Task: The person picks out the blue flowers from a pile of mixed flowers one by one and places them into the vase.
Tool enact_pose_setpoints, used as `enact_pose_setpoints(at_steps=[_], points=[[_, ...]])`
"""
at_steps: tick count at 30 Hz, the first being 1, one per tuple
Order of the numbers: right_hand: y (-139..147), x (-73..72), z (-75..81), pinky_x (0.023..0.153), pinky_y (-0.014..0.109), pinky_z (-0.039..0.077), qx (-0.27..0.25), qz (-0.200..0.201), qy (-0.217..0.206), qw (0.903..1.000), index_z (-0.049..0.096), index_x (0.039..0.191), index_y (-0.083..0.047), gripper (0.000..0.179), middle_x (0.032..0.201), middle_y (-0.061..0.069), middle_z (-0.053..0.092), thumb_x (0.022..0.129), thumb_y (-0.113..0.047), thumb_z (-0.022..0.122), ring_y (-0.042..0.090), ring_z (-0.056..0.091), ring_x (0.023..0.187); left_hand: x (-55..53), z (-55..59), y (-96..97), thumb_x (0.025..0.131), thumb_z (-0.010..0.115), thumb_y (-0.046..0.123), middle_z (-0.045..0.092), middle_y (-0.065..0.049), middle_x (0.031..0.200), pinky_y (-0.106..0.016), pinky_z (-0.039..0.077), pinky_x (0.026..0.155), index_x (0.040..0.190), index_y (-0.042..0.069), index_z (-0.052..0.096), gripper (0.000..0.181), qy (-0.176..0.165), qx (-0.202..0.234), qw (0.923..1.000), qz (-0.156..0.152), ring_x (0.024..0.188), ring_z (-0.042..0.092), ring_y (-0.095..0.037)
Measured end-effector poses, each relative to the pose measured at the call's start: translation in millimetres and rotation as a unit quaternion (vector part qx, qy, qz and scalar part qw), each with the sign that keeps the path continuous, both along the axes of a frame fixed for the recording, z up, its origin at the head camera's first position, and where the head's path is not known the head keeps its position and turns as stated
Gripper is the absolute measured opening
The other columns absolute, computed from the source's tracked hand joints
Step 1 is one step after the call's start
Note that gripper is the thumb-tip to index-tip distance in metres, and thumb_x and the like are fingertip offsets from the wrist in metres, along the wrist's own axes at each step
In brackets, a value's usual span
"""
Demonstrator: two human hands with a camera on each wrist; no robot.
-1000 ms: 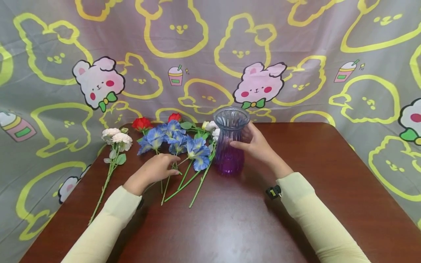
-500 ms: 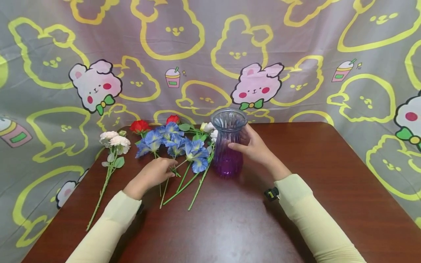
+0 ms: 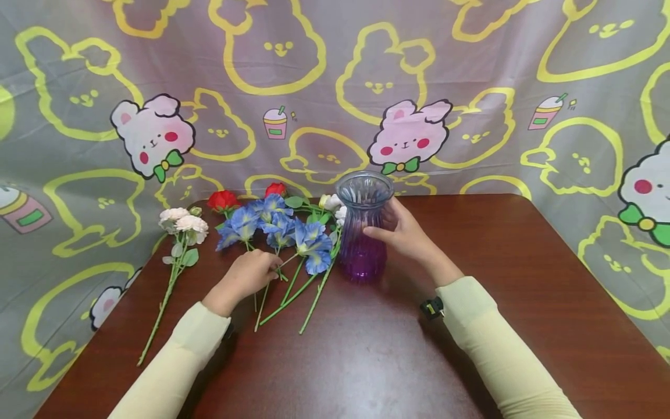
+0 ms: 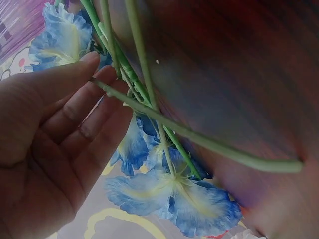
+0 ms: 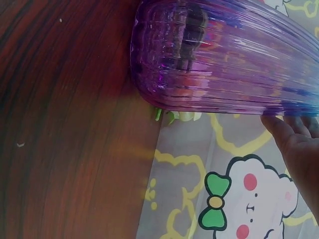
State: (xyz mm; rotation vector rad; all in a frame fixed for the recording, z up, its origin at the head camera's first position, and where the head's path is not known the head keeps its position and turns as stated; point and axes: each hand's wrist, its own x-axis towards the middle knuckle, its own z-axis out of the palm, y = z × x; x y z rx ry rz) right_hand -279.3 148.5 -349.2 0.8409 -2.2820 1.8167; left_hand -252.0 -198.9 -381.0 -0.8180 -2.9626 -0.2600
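My left hand (image 3: 248,276) is over the flower stems at the left of the table. In the left wrist view its thumb and fingertips pinch a thin green stem (image 4: 199,138). The stem belongs to the rightmost blue iris (image 3: 313,247), whose bloom lies beside the vase. Two more blue irises (image 3: 243,224) lie close by, their stems crossing under the hand. My right hand (image 3: 408,235) grips the glass vase (image 3: 363,244) from its right side, thumb toward me. The vase stands upright, clear grey at the rim and purple at the base; some of the right fingers are hidden behind it.
Red roses (image 3: 223,201) lie behind the irises, and white flowers (image 3: 331,202) lie partly behind the vase. A pale pink carnation stem (image 3: 170,285) lies apart at the far left. The brown table (image 3: 471,349) ends at a patterned curtain (image 3: 324,70).
My left fingers have closed in on the iris stem, from hovering loosely around it to pinching it. The right hand and vase keep their place; the view has shifted slightly.
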Motion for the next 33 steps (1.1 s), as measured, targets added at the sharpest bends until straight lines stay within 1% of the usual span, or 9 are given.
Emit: enact_pose_setpoints(at_steps=[6,9,13,17,20,22,28,30,33], points=[[-0.4,-1.8,-1.0,0.107,0.042,0.036,-0.001,0.006,-0.001,1.0,0.035,0.149,-0.012,0.075,0.146,0.009,0.045,0.086,-0.004,0.074,0.024,0.044,0.133,1.9,0.7,1.2,0.08,0.076,0.006,0.072,-0.002,0.083,-0.041,0.055,0.066,0.092,0.007,0.077,0.012,0.018,0.001,0.9998,0.013,0.077,0.068,-0.025],[-0.6,-2.9,-1.0,0.107,0.043,0.036,0.001,0.007,-0.003,1.0,0.033,0.149,-0.009,0.075,0.146,0.012,0.045,0.086,0.0,0.073,0.027,0.043,0.133,1.3,1.1,1.4,0.08,0.075,0.004,0.07,0.0,0.077,-0.039,0.053,0.061,0.085,0.008,0.076,0.007,0.022,0.007,0.9997,0.01,0.069,0.066,-0.021],[-1.0,-4.3,-1.6,0.107,0.046,0.036,0.003,0.006,-0.003,1.0,0.032,0.148,-0.003,0.075,0.145,0.018,0.044,0.085,0.004,0.071,0.033,0.043,0.132,0.1,0.8,1.1,0.08,0.074,0.002,0.068,0.002,0.07,-0.036,0.051,0.057,0.079,0.009,0.075,0.007,0.025,0.019,0.9995,0.002,0.062,0.062,-0.016],[-0.8,-4.0,-1.6,0.107,0.043,0.036,0.003,0.001,-0.006,1.0,0.033,0.149,-0.007,0.075,0.146,0.014,0.044,0.086,0.0,0.073,0.029,0.044,0.132,-0.2,0.8,0.2,0.079,0.075,0.002,0.069,0.002,0.071,-0.037,0.052,0.059,0.077,0.008,0.075,0.007,0.038,0.03,0.9988,-0.007,0.064,0.064,-0.017],[-0.7,-3.7,-1.6,0.107,0.041,0.037,-0.004,0.006,-0.002,1.0,0.034,0.149,-0.01,0.075,0.146,0.011,0.045,0.086,-0.002,0.073,0.025,0.044,0.132,0.6,2.0,-0.2,0.077,0.076,0.002,0.068,0.002,0.07,-0.037,0.051,0.058,0.074,0.009,0.074,0.008,0.05,0.04,0.9979,-0.01,0.063,0.064,-0.018],[-0.7,-3.8,-1.8,0.107,0.04,0.036,-0.008,0.011,0.001,0.9999,0.034,0.15,-0.011,0.076,0.146,0.01,0.045,0.086,-0.003,0.073,0.024,0.044,0.132,1.9,3.6,-0.2,0.078,0.076,0.002,0.068,0.003,0.069,-0.037,0.05,0.057,0.073,0.009,0.073,0.009,0.053,0.047,0.9975,-0.009,0.063,0.064,-0.018],[-0.6,-3.7,-1.4,0.107,0.043,0.036,-0.017,0.017,0.0,0.9997,0.031,0.151,-0.008,0.077,0.147,0.015,0.043,0.086,0.003,0.071,0.029,0.043,0.133,5.4,9.5,0.3,0.08,0.077,0.003,0.07,0.0,0.075,-0.037,0.052,0.06,0.079,0.007,0.075,0.004,0.055,0.08,0.9953,0.003,0.068,0.066,-0.019],[-1.1,-2.0,0.9,0.107,0.044,0.036,-0.015,0.016,-0.001,0.9998,0.03,0.151,-0.005,0.078,0.146,0.017,0.043,0.085,0.006,0.07,0.031,0.043,0.132,6.5,11.6,0.8,0.08,0.077,0.003,0.071,-0.001,0.076,-0.038,0.052,0.061,0.081,0.006,0.076,0.003,0.055,0.094,0.9941,0.008,0.068,0.066,-0.019],[-3.2,6.3,10.2,0.106,0.045,0.037,-0.007,0.013,-0.004,0.9999,0.029,0.15,-0.001,0.076,0.145,0.021,0.043,0.085,0.007,0.069,0.034,0.044,0.131,8.2,14.7,1.9,0.08,0.078,0.004,0.072,-0.004,0.077,-0.038,0.054,0.063,0.085,0.003,0.076,0.005,0.056,0.117,0.9914,0.018,0.071,0.068,-0.02]])
